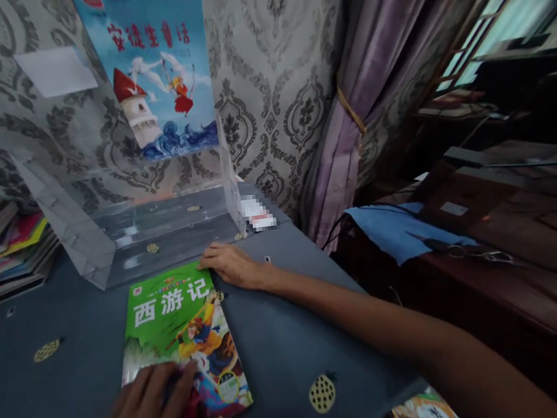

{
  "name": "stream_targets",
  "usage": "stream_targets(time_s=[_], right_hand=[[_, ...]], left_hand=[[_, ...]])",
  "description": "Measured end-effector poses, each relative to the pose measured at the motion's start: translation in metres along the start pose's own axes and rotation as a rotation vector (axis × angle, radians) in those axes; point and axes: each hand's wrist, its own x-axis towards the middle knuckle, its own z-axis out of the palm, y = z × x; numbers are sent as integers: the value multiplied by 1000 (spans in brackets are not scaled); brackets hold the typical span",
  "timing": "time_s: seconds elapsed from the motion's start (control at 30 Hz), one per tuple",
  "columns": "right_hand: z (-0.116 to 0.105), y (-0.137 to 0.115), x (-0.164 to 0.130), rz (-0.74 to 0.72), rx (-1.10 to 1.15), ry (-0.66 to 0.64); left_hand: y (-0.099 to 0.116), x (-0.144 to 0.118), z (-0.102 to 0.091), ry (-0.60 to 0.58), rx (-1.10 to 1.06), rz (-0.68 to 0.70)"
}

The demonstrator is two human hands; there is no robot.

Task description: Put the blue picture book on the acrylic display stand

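A picture book (173, 342) with a green cover, white Chinese characters and a colourful staff-bearing figure lies face up on the dark blue tabletop. My left hand (146, 415) rests over its lower left part, fingers spread across the cover and hiding that corner. At the book's top right corner is my right hand (235, 265), its fingers bent together on the edge. Just beyond, a clear acrylic stand (170, 225) with side panels stands on the table. A blue book (162, 68) with red characters and a tower picture is upright behind the stand's front.
Books lie stacked (2, 257) at the left. Right of the stand is a small white item (257, 213), partly blurred out. Another book (427, 413) shows at the bottom edge. Beyond the table's right edge are a purple curtain (348, 114), blue cloth (396, 229) and scissors (479, 253).
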Motion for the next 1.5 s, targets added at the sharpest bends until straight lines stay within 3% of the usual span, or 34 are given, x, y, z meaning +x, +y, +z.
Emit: stream_targets(time_s=[0.13,0.27,0.5,0.73,1.03,1.3,1.5], right_hand=[[7,-1,-9,23,107,22],[14,0,-21,42,213,87],[-1,-44,-51,24,274,122],[-20,-91,-82,70,603,132],[-27,-111,-99,188,1024,141],[-35,-120,-102,126,950,172],[-37,-130,-115,-208,407,50]], left_hand=[[35,25,-16,-75,-1,10],[48,35,-18,-133,-1,-12],[48,38,-21,-122,40,11],[46,40,-26,-140,29,33],[38,47,-38,-189,-132,2],[39,49,-38,-186,-136,13],[39,42,-31,-152,-66,45]])
